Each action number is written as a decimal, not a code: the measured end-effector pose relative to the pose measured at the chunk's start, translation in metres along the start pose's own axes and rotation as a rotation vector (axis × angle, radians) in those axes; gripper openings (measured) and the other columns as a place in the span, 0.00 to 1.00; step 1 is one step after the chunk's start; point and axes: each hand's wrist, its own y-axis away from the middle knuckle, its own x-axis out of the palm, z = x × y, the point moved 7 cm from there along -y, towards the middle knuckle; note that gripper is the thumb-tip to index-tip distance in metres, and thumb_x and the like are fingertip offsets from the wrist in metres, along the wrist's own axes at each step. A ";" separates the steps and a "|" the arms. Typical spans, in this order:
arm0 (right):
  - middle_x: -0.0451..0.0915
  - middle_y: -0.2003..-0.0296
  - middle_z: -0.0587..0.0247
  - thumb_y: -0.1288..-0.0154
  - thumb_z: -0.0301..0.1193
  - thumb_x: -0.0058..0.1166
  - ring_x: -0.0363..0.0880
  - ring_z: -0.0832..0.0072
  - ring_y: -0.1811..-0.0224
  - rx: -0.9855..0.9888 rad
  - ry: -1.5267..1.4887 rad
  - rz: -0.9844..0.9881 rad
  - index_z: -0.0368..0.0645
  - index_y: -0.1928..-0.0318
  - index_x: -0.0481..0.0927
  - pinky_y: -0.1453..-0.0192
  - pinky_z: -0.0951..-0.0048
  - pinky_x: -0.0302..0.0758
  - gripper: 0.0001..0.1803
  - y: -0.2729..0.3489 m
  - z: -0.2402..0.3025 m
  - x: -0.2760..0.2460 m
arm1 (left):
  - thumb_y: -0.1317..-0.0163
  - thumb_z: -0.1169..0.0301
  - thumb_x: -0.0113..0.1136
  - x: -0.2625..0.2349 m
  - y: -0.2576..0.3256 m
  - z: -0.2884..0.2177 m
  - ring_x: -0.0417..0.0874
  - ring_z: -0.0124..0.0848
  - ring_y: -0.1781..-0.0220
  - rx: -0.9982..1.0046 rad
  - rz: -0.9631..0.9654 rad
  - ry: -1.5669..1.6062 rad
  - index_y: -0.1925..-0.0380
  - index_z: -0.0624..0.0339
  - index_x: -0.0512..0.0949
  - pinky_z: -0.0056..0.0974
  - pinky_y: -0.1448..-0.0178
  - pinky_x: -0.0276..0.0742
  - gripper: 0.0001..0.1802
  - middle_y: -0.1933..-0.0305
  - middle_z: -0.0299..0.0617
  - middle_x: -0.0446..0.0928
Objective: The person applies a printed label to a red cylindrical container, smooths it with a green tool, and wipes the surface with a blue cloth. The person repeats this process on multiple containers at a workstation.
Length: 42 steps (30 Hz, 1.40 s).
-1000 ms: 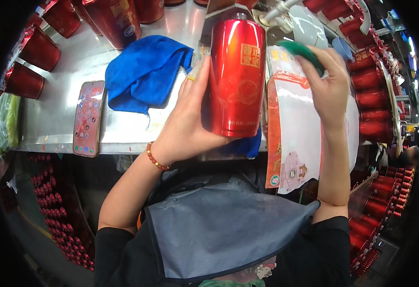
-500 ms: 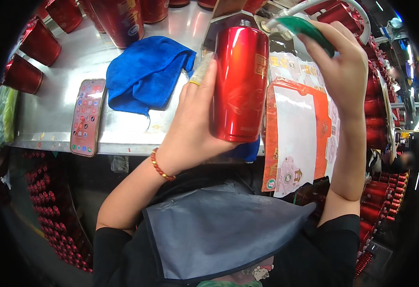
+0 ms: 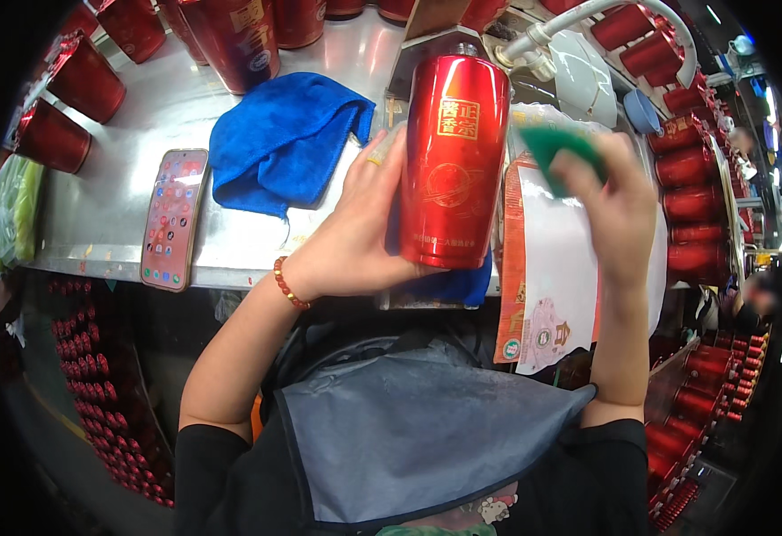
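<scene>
My left hand (image 3: 348, 234) is closed around a glossy red bottle (image 3: 459, 192), gripping it at its left side and base. The bottle stands nearly upright in the picture, its bare threaded neck at the far end and gold print facing me. Just right of the bottle, my right hand (image 3: 619, 192) pinches a flat green scraper (image 3: 563, 154), blurred by motion. A narrow gap separates the scraper from the bottle. Beneath the right hand lie printed sheets (image 3: 556, 241) in white and red.
A blue cloth (image 3: 275, 143) lies crumpled on the metal table (image 3: 78, 219), with a phone (image 3: 174, 219) to its left. Red bottles (image 3: 78, 85) stand along the far left. A white pipe (image 3: 579, 22) arches at the far right, near a small blue cup (image 3: 641, 111).
The bottle has turned in my left hand, bringing its gold print to face me. My right hand has come nearer and lower with the green scraper, away from the pipe.
</scene>
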 end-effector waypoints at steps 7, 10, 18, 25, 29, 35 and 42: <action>0.84 0.66 0.63 0.39 0.30 0.71 0.76 0.69 0.61 -0.276 0.380 0.021 0.42 0.56 0.90 0.53 0.67 0.73 0.11 -0.029 0.022 -0.008 | 0.52 0.50 0.82 -0.006 -0.005 -0.011 0.49 0.63 0.17 0.057 -0.076 -0.052 0.20 0.69 0.42 0.58 0.16 0.45 0.72 0.20 0.64 0.54; 0.83 0.66 0.61 0.44 0.31 0.76 0.77 0.67 0.60 -0.257 0.085 0.355 0.41 0.53 0.89 0.52 0.66 0.73 0.17 -0.014 0.038 0.036 | 0.53 0.52 0.82 -0.001 -0.001 -0.013 0.52 0.62 0.18 0.005 -0.140 -0.073 0.21 0.72 0.44 0.56 0.16 0.46 0.71 0.22 0.65 0.56; 0.85 0.65 0.64 0.40 0.30 0.71 0.75 0.65 0.62 -0.294 0.140 0.286 0.43 0.58 0.89 0.53 0.63 0.73 0.10 -0.042 0.046 0.039 | 0.54 0.62 0.82 -0.003 0.003 -0.026 0.68 0.58 0.32 -0.104 -0.210 -0.032 0.21 0.75 0.46 0.53 0.24 0.60 0.69 0.26 0.67 0.62; 0.84 0.65 0.69 0.31 0.30 0.68 0.79 0.82 0.59 0.066 0.027 -0.048 0.37 0.40 0.83 0.52 0.76 0.77 0.21 -0.028 -0.003 -0.063 | 0.57 0.62 0.86 -0.005 0.005 -0.044 0.58 0.56 0.22 -0.080 -0.237 -0.107 0.18 0.63 0.46 0.53 0.19 0.55 0.72 0.18 0.59 0.52; 0.85 0.50 0.65 0.20 0.30 0.54 0.80 0.82 0.49 0.196 0.212 -0.152 0.34 0.35 0.79 0.39 0.79 0.74 0.19 0.058 -0.043 -0.115 | 0.55 0.65 0.84 0.004 0.011 -0.062 0.51 0.63 0.19 -0.021 -0.176 -0.257 0.20 0.61 0.54 0.58 0.19 0.54 0.64 0.19 0.62 0.52; 0.82 0.74 0.70 0.15 0.41 0.46 0.78 0.84 0.75 0.821 -0.184 -0.190 0.36 0.60 0.85 0.67 0.80 0.75 0.23 0.233 -0.088 -0.123 | 0.46 0.64 0.78 0.035 0.034 -0.111 0.66 0.50 0.24 0.481 -0.132 -0.324 0.47 0.57 0.87 0.54 0.27 0.72 0.25 0.32 0.45 0.74; 0.88 0.71 0.57 0.22 0.35 0.57 0.82 0.79 0.71 0.930 -0.265 -0.131 0.31 0.54 0.84 0.59 0.76 0.77 0.16 0.292 -0.086 -0.063 | 0.49 0.65 0.77 0.085 0.025 -0.129 0.74 0.42 0.30 0.634 0.247 -0.286 0.43 0.57 0.85 0.44 0.31 0.77 0.30 0.35 0.39 0.78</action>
